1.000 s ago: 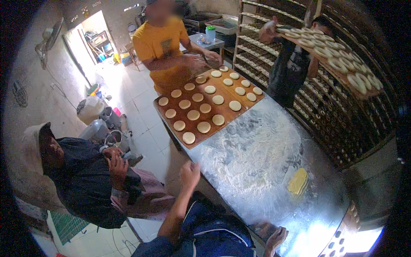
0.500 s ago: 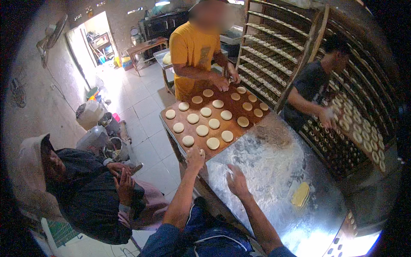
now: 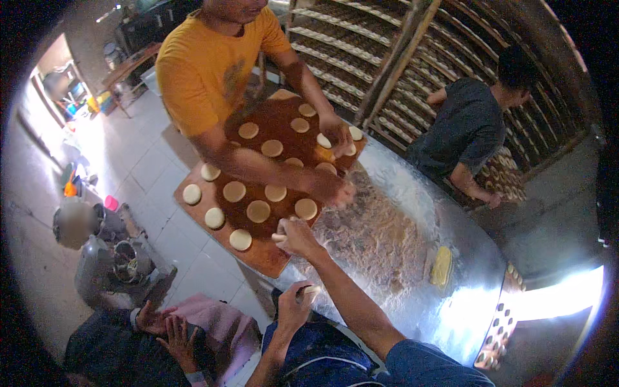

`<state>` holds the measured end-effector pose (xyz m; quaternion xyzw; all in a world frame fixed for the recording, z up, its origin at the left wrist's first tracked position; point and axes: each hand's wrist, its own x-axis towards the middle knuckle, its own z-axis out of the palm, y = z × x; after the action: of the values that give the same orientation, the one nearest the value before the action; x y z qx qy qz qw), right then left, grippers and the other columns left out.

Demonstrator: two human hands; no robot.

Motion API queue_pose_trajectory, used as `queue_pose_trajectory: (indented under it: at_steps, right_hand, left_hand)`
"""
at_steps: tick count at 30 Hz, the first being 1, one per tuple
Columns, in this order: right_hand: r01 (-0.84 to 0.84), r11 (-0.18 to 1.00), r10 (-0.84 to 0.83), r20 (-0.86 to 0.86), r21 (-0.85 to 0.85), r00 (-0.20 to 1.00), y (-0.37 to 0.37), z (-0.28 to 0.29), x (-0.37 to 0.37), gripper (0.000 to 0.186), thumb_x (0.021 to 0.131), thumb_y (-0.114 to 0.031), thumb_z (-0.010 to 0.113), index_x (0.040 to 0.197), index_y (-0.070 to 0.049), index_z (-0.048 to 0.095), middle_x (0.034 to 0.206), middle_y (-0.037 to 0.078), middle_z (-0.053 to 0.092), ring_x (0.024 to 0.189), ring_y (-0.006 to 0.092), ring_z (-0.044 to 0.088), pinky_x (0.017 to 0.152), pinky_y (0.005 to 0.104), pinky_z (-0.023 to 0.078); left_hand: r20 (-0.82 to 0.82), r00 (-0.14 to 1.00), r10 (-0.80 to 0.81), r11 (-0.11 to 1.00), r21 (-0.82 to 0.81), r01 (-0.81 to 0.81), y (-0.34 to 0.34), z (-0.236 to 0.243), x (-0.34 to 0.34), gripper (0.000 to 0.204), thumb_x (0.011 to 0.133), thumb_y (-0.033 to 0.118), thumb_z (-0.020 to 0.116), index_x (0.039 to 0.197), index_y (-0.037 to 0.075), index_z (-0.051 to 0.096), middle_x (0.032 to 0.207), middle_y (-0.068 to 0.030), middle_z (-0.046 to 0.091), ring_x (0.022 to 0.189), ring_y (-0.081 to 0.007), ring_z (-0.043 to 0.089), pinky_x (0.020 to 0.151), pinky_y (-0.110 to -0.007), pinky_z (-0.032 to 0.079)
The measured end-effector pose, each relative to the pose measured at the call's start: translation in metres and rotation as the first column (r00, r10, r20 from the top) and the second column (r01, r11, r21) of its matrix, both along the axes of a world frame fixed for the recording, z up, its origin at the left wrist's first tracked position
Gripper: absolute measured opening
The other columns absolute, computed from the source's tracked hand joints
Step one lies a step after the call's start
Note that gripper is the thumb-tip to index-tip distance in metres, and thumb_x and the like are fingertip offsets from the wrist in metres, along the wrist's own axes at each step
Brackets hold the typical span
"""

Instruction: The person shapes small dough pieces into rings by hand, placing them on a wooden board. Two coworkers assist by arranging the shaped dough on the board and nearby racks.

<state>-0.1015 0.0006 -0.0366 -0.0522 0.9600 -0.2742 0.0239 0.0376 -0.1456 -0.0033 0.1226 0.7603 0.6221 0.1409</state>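
My left hand (image 3: 293, 309) is closed on a pale dough disc (image 3: 311, 290) near the table's front edge, low in the view. My right hand (image 3: 295, 235) grips another pale disc (image 3: 278, 237) at the near corner of a brown wooden board (image 3: 192, 212). Round discs, such as one (image 3: 240, 240) beside that hand, lie spaced over the board. A co-worker in a yellow shirt (image 3: 200, 84) leans over the board, both hands low over it, one (image 3: 338, 193) close beyond my right hand. The steel table (image 3: 412, 193) is dusted with flour and holds a yellow slab (image 3: 441, 264).
A co-worker in dark clothes (image 3: 451, 129) bends with a filled board (image 3: 506, 168) at wooden racks (image 3: 342, 51). Another person (image 3: 138, 342) sits at lower left, near buckets and jugs (image 3: 129, 258). A smaller board (image 3: 500, 322) stands beyond the table's right end.
The view has shifted. Both my hands reached to the board; my left is now back lower, with a disc. The yellow-shirted co-worker leans farther across. The other co-worker lowered the raised board.
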Motion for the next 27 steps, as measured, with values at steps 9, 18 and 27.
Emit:
queue_pose_trajectory:
  at_steps: [9, 18, 27]
  right_hand:
    - [0.51, 0.856, -0.51, 0.025, -0.085, 0.86, 0.086, 0.064, 0.177, 0.024, 0.074, -0.016, 0.075, 0.092, -0.002, 0.067, 0.094, 0.017, 0.067, 0.088, 0.0315, 0.066, 0.077, 0.0392, 0.052]
    - [0.639, 0.759, -0.63, -0.104, 0.127, 0.769, 0.143, 0.018, 0.208, 0.034, 0.063, -0.018, 0.082, 0.083, -0.004, 0.058, 0.087, 0.016, 0.063, 0.096, 0.037, 0.057, 0.083, 0.0452, 0.044]
    - [0.505, 0.34, -0.638, 0.2, -0.793, 0.744, 0.103, 0.044, 0.258, 0.043, 0.078, 0.004, 0.066, 0.114, -0.001, 0.043, 0.092, 0.014, 0.066, 0.084, 0.0209, 0.066, 0.074, 0.0309, 0.054]
  left_hand:
    - [-0.551, 0.807, -0.213, 0.842, -0.523, -0.134, 0.049, -0.059, -0.011, 0.041, 0.082, 0.015, 0.062, 0.121, 0.007, 0.052, 0.115, -0.0224, 0.056, 0.1, -0.0424, 0.055, 0.086, -0.055, 0.041]
    - [-0.504, 0.824, -0.258, 0.966, -0.126, 0.225, 0.097, -0.027, 0.005, 0.047, 0.08, 0.007, 0.065, 0.123, 0.004, 0.048, 0.112, -0.0197, 0.057, 0.097, -0.0379, 0.056, 0.079, -0.048, 0.046]
    - [-0.019, 0.918, -0.396, 0.912, 0.111, 0.395, 0.116, -0.026, 0.02, 0.027, 0.083, 0.004, 0.065, 0.109, -0.002, 0.061, 0.097, -0.0151, 0.067, 0.091, -0.0226, 0.066, 0.079, -0.034, 0.052]
